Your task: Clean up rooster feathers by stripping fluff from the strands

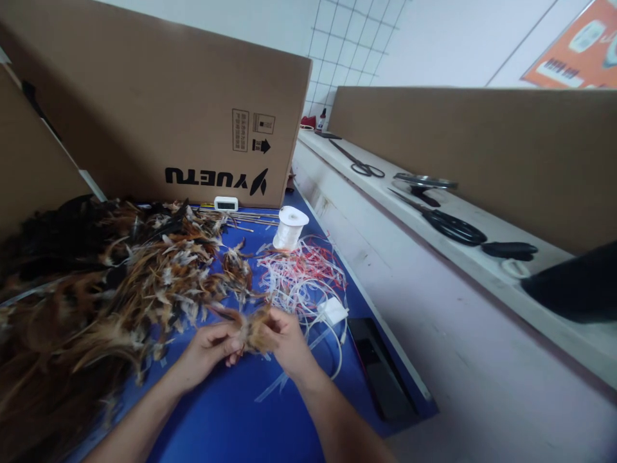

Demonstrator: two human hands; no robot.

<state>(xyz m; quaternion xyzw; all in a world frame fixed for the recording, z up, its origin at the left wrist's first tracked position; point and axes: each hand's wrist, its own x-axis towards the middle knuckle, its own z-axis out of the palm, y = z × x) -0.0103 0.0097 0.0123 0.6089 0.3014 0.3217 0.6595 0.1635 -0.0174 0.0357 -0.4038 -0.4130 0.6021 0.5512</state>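
Between my two hands is a small bunch of brown feathers, held just above the blue tabletop. My left hand pinches it at its left side, thumb and fingers together. At the right side, my right hand has its fingertips closed on the same bunch. A large heap of brown, white and black feathers spreads to the left of my hands. Just beyond my right hand lies a tangle of white and red strips, with a spool of white ribbon standing behind it.
A white charger with its cable and a dark phone lie to the right. Large cardboard boxes wall off the back. On the ledge rest scissors, black-handled scissors and a black container. Thin sticks lie behind.
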